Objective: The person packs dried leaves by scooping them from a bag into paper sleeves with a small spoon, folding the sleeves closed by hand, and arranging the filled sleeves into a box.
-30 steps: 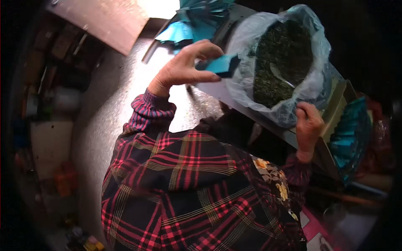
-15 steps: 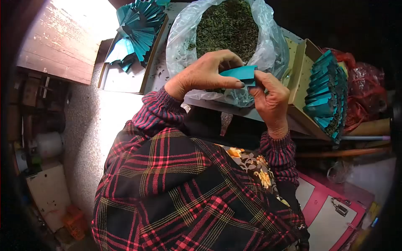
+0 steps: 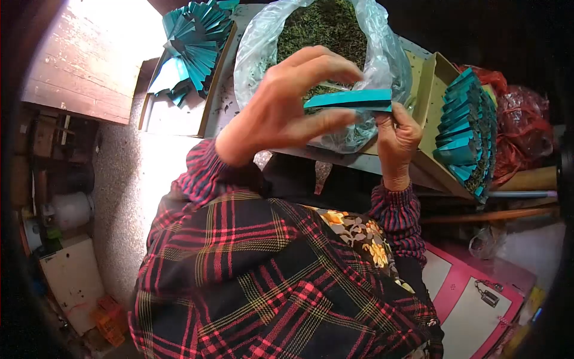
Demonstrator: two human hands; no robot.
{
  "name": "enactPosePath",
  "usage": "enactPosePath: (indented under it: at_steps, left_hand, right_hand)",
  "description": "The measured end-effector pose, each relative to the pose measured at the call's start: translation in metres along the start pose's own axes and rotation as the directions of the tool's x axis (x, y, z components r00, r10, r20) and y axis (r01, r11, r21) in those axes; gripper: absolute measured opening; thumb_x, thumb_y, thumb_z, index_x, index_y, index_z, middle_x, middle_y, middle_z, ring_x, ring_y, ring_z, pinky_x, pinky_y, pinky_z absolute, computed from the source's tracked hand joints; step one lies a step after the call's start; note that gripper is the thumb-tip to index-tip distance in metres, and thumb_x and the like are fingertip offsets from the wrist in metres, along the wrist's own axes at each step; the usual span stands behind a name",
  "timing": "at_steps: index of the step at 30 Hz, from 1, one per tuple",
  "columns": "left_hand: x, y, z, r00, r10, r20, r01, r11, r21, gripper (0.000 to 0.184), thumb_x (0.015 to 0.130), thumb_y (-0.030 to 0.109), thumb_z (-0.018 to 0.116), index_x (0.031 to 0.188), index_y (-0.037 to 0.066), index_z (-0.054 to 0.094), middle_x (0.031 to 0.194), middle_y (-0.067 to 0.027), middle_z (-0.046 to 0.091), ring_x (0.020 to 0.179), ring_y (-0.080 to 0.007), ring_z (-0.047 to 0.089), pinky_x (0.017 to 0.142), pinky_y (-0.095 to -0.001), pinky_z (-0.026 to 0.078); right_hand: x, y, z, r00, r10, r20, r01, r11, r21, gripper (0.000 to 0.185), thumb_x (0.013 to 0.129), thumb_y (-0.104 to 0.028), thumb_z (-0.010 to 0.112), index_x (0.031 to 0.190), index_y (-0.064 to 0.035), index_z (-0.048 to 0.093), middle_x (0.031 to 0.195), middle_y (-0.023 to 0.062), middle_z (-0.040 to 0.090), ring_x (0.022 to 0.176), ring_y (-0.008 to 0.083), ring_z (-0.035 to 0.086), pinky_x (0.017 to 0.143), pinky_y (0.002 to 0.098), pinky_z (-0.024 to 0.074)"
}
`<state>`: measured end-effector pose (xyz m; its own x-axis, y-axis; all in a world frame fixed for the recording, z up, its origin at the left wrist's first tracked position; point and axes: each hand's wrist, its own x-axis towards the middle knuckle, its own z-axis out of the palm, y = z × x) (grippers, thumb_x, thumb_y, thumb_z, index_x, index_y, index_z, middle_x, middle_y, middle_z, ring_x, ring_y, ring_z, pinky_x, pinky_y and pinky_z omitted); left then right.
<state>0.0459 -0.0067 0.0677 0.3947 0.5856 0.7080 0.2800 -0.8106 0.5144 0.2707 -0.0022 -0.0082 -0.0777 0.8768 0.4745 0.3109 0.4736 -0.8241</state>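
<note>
A long, narrow, folded teal paper packet (image 3: 356,97) is held level over the near side of a clear plastic bag (image 3: 254,63). My right hand (image 3: 397,140) pinches the packet's right end between thumb and fingers. Around its left part, my left hand (image 3: 281,105) is open, thumb below and fingers above, apart from the paper. Inside the bag lies a mass of dry, dark green shredded leaves (image 3: 323,36).
On the left, a cardboard box (image 3: 173,122) holds a fan of flat teal papers (image 3: 200,51). The right-hand box (image 3: 426,107) holds a row of teal packets (image 3: 463,134) with dark leaf bits at their edges. Beyond it sits a red plastic bag (image 3: 521,122).
My left hand has let go of the packet, opening and shifting left and up. My right hand has moved slightly right with the packet, which now shows more of its length.
</note>
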Motion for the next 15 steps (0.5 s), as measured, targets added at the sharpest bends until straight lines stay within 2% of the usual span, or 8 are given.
enactPosePath:
  at_steps: [3,5,7,10,11,12,14,15]
  left_hand:
    - [0.021,0.055,-0.023,0.973,0.224,-0.049,-0.230,0.953,-0.196,0.043,0.079,0.023,0.073,0.110,-0.004,0.060,0.097,-0.0178,0.065,0.091,-0.0305,0.063,0.082,-0.0419,0.050]
    - [0.018,0.054,-0.022,0.975,0.218,-0.050,-0.223,0.953,-0.205,0.042,0.080,0.023,0.073,0.110,-0.004,0.060,0.097,-0.0176,0.065,0.091,-0.0303,0.063,0.081,-0.0418,0.050]
    - [0.020,0.047,-0.033,0.965,0.260,-0.040,-0.263,0.948,-0.180,0.042,0.080,0.023,0.073,0.110,-0.004,0.060,0.097,-0.0174,0.065,0.091,-0.0299,0.063,0.081,-0.0415,0.051]
    - [0.018,0.047,-0.036,0.960,0.275,-0.046,-0.279,0.943,-0.180,0.041,0.080,0.023,0.072,0.110,-0.003,0.060,0.097,-0.0169,0.065,0.091,-0.0293,0.063,0.081,-0.0412,0.051]
    - [0.017,0.048,-0.042,0.959,0.281,-0.038,-0.283,0.944,-0.170,0.041,0.080,0.023,0.072,0.110,-0.003,0.060,0.098,-0.0168,0.064,0.091,-0.0291,0.062,0.081,-0.0411,0.051]
    - [0.020,0.046,-0.054,0.953,0.304,-0.021,-0.303,0.942,-0.141,0.041,0.080,0.023,0.072,0.110,-0.003,0.060,0.098,-0.0166,0.064,0.091,-0.0289,0.062,0.080,-0.0410,0.051]
    - [0.022,0.045,-0.085,0.944,0.327,0.033,-0.325,0.944,-0.063,0.040,0.080,0.023,0.072,0.110,-0.002,0.060,0.098,-0.0163,0.064,0.090,-0.0285,0.062,0.080,-0.0407,0.051]
    - [0.018,0.046,-0.090,0.945,0.323,0.040,-0.322,0.946,-0.032,0.040,0.081,0.023,0.072,0.110,-0.002,0.060,0.098,-0.0162,0.064,0.090,-0.0283,0.062,0.080,-0.0406,0.051]
  right_hand:
    - [0.000,-0.004,0.003,1.000,0.010,-0.012,-0.010,1.000,0.002,0.011,0.085,0.002,0.062,0.096,0.0018,0.066,0.082,0.0048,0.064,0.075,0.0089,0.058,0.067,0.0235,0.0468]
    - [0.004,-0.011,0.006,0.988,-0.143,-0.057,0.138,0.987,-0.080,0.011,0.083,0.001,0.065,0.095,0.0019,0.066,0.077,0.0077,0.063,0.070,0.0115,0.059,0.063,0.0250,0.0464]
    - [0.002,-0.011,0.004,1.000,-0.005,0.005,0.005,0.993,-0.117,0.015,0.079,0.003,0.066,0.095,0.0016,0.066,0.079,0.0098,0.065,0.070,0.0161,0.061,0.064,0.0263,0.0481]
    - [0.002,-0.014,0.005,0.992,-0.125,-0.014,0.123,0.987,-0.099,0.019,0.076,0.005,0.064,0.095,0.0016,0.065,0.079,0.0124,0.063,0.069,0.0193,0.061,0.063,0.0284,0.0478]
    - [-0.003,-0.009,0.004,1.000,0.011,0.020,-0.007,0.986,-0.164,0.020,0.077,0.006,0.063,0.096,0.0020,0.064,0.081,0.0140,0.063,0.073,0.0204,0.062,0.066,0.0286,0.0483]
    - [-0.003,-0.016,-0.001,0.998,-0.036,0.041,0.046,0.958,-0.282,0.020,0.077,0.008,0.062,0.096,0.0016,0.065,0.082,0.0128,0.064,0.075,0.0185,0.063,0.067,0.0285,0.0484]
    - [0.000,-0.009,0.007,0.988,-0.154,-0.034,0.149,0.983,-0.105,0.005,0.085,-0.001,0.062,0.089,0.0009,0.064,0.076,0.0024,0.060,0.071,0.0118,0.053,0.065,0.0271,0.0437]
    - [-0.001,-0.004,0.003,0.997,-0.076,0.013,0.077,0.996,-0.037,0.007,0.086,-0.001,0.061,0.092,0.0010,0.064,0.077,0.0028,0.059,0.073,0.0117,0.054,0.067,0.0266,0.0442]
